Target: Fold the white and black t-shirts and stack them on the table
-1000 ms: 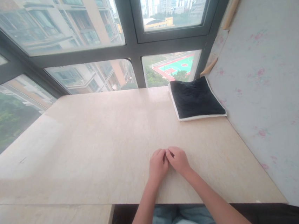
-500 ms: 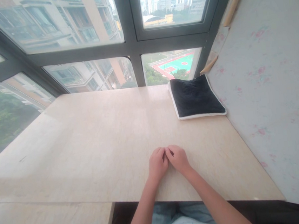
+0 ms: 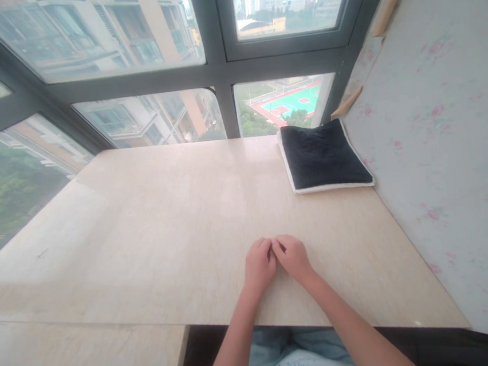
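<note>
My left hand (image 3: 261,265) and my right hand (image 3: 293,255) rest side by side on the pale, marble-look counter (image 3: 166,231), near its front edge. Both are closed, with the fingers curled down and the thumb sides touching at the top. Nothing shows in either one, though the undersides of the fingers are hidden. Beyond my right hand, at the back right of the counter, lies a black square pad (image 3: 325,155) with a white border; neither hand touches it.
A grey window frame (image 3: 219,73) runs along the back and left. A wall with flowered paper (image 3: 455,185) closes off the right side. At the lower left, another counter section (image 3: 84,365) extends toward me. A sports court (image 3: 292,104) shows outside, far below.
The camera view has shifted slightly, so the whole scene sits a little differently. Both hands stay closed and together at the same spot on the counter.
</note>
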The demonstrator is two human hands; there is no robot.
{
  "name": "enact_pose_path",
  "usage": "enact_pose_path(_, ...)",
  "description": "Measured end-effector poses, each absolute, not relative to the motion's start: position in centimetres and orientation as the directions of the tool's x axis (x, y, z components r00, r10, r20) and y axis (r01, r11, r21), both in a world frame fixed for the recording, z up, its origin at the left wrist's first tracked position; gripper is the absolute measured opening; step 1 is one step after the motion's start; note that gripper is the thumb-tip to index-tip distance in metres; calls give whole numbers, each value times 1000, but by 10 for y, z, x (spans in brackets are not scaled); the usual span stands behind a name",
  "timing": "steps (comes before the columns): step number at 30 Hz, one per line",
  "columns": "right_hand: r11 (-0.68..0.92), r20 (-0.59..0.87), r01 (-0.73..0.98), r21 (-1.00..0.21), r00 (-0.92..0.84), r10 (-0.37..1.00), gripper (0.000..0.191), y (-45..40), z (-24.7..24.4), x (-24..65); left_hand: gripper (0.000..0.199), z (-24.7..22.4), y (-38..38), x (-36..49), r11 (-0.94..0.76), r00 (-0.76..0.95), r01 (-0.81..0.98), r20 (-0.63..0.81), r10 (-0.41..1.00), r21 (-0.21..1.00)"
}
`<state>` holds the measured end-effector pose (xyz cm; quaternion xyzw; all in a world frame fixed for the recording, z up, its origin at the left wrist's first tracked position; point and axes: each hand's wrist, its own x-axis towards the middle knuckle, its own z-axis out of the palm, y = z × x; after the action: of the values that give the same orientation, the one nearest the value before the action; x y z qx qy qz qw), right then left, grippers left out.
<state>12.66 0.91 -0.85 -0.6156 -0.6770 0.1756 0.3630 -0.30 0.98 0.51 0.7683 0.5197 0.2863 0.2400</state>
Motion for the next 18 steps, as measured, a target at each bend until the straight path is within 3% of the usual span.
enact_pose_path(18,184,278,709,-681,17,960,38,9,-10,127,17,5,10,-2,-340,291,661,190,938,669)
